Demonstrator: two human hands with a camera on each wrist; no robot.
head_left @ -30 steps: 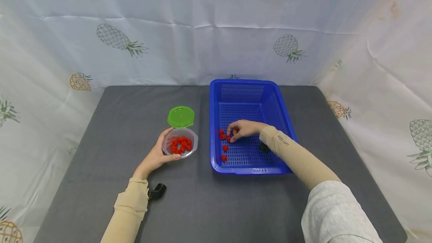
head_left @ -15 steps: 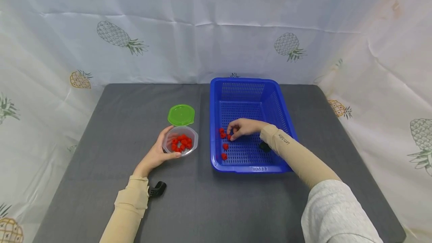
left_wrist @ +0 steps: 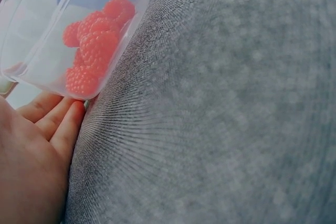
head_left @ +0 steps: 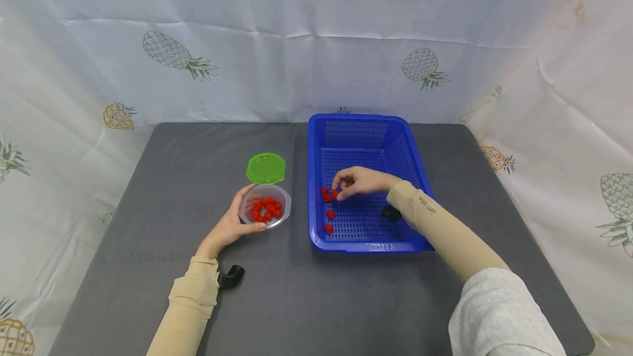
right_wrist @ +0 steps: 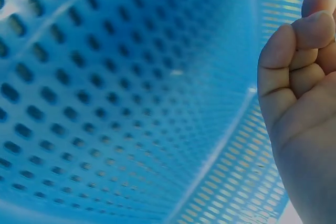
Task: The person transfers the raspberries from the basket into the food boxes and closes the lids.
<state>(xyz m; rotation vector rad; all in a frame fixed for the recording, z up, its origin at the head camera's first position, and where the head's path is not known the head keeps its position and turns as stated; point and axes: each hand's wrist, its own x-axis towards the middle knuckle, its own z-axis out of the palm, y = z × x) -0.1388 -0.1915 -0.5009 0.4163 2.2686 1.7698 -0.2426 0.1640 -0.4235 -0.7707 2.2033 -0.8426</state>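
Clear plastic tub with red, bumpy raspberries inside, left of a blue perforated plastic basket.
Left hand: gripping the tub between thumb and fingers, presumably to steady it. Right hand: inside the basket, pinching one red raspberry by the fingertips, a hold suited to so small a piece; four loose raspberries nearby. Rounded green plastic lid: off, just beyond the tub, leaving its mouth uncovered.
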